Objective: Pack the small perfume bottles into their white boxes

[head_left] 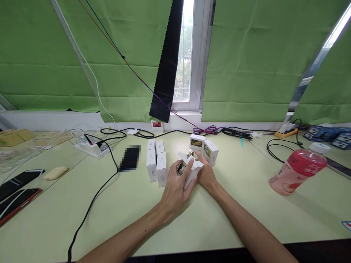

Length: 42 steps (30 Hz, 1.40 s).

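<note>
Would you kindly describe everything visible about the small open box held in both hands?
The open box is small, white and looks like cardboard, with a printed picture on one side. Its top flaps stand open, and a small silvery cap shows at the mouth. The left hand and right hand hold it just above the pale green table.

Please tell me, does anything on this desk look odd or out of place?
Only the pink bottle at the right seems to lean; that may be lens distortion. The open box between both hands has its flaps up.

Green blinds (246, 65) flank a bright window (184, 54) behind a pale table (233, 204).
</note>
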{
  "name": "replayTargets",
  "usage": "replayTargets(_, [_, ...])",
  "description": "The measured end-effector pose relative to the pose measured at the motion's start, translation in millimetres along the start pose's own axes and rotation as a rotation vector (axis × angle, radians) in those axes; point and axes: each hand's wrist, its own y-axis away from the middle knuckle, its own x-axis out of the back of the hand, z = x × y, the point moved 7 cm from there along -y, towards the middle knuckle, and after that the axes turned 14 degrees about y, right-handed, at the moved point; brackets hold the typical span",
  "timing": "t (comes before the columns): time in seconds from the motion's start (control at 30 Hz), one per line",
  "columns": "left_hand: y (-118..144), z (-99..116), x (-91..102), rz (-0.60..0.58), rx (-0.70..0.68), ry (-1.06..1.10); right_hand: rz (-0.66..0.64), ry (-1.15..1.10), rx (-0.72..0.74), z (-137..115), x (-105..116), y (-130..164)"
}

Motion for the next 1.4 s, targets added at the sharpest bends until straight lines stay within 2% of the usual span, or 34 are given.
replayTargets(0.3, [1, -5, -1.9, -0.01, 0.078, 0.026, 0.042, 0.147, -0.011, -6, 7, 2])
replayTargets(0.6, [1, -10, -3.3, -0.025, 0.167, 0.086, 0.05, 0.043, 0.061, -4, 6, 1])
replayTargets(1.0, [1, -13, -2.9, 0.0, 0.138, 0.07, 0.065, 0.067, 0.076, -6, 8, -3])
replayTargets(1.4, [1, -14, -3.6, 0.011, 0.118, 0.087, 0.098, 0.114, 0.013, -1, 13, -3])
